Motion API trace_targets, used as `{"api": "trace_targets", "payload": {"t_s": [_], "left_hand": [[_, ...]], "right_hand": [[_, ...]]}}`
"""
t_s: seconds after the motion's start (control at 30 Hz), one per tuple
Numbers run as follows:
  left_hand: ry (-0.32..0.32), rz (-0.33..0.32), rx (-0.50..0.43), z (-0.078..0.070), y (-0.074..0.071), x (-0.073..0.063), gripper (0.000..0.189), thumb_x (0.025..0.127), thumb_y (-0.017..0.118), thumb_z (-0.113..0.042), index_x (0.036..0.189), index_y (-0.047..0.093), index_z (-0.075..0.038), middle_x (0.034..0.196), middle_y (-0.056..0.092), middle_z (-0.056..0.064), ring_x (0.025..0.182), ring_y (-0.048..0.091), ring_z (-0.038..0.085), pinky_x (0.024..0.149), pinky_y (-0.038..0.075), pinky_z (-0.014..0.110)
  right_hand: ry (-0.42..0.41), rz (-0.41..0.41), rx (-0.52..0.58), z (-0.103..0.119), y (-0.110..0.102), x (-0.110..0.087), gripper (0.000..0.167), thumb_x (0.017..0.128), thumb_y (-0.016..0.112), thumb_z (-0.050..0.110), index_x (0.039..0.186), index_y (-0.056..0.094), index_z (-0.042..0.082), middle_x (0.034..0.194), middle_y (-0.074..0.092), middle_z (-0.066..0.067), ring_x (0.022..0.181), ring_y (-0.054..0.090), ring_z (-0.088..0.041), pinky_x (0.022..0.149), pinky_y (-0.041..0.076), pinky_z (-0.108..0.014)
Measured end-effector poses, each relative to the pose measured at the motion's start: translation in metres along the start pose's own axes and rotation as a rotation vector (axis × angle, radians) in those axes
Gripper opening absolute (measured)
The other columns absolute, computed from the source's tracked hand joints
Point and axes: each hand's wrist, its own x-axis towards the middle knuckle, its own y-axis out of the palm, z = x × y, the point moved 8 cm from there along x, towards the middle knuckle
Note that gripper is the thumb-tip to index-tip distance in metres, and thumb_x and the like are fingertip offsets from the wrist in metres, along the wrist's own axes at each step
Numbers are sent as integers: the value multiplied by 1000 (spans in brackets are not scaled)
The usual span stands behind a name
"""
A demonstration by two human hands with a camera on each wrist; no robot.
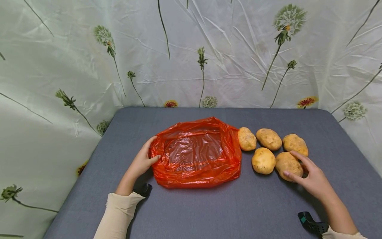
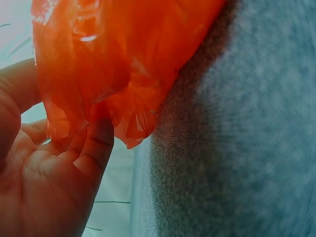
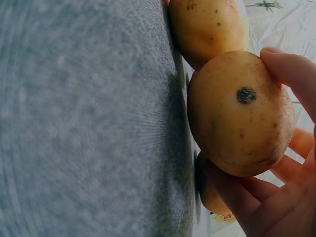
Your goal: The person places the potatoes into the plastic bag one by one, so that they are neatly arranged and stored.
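Observation:
A red plastic bag (image 1: 194, 152) lies on the table with its mouth spread wide, facing up. At its left rim my left hand (image 1: 145, 158) grips the plastic, thumb inside and fingers outside; the left wrist view shows the fingers behind the orange-red film (image 2: 123, 59). My right hand (image 1: 313, 177) holds the near-right potato (image 1: 288, 166) between thumb and fingers. In the right wrist view that potato (image 3: 239, 113) has a dark spot and sits at the tabletop, close to another potato (image 3: 210, 29).
Several other potatoes (image 1: 268, 139) sit right of the bag, the leftmost one (image 1: 247, 139) touching its side. The grey cloth-covered table (image 1: 215, 212) ends at a flower-printed curtain (image 1: 179, 66). Black wrist straps (image 1: 311, 223) are on both arms.

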Motion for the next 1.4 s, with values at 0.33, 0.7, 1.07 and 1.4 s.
{"api": "trace_targets", "payload": {"t_s": [0.33, 0.7, 1.07, 1.4], "left_hand": [[-8, 1, 10, -1, 0, -1, 71, 80, 62, 3, 139, 23, -6, 132, 32, 23, 110, 45, 35, 82, 45, 44], [-7, 10, -11, 0, 1, 0, 70, 81, 62, 3, 138, 22, -6, 133, 31, 22, 110, 45, 34, 82, 45, 42], [-21, 17, -29, 1, 1, 0, 71, 81, 61, 3, 139, 22, -8, 132, 32, 22, 110, 45, 34, 82, 45, 42], [-35, 17, -19, 0, 1, -1, 72, 82, 62, 0, 140, 20, -8, 134, 30, 21, 112, 44, 34, 84, 44, 44]], "right_hand": [[-11, -43, 13, 1, -6, 1, 72, 73, 74, 12, 135, 38, 8, 123, 41, -24, 91, 34, 14, 67, 30, -6], [-54, -87, 46, 3, -11, 3, 73, 71, 75, 6, 134, 40, 6, 121, 41, -11, 93, 34, 16, 72, 28, -2], [-56, -88, 67, 10, -16, 10, 73, 72, 74, 5, 135, 38, 7, 125, 39, -25, 95, 33, 18, 75, 26, 0], [-118, -146, 75, 21, -22, 14, 73, 67, 76, -1, 132, 43, 5, 121, 34, 25, 94, 37, 16, 74, 29, -1]]}}
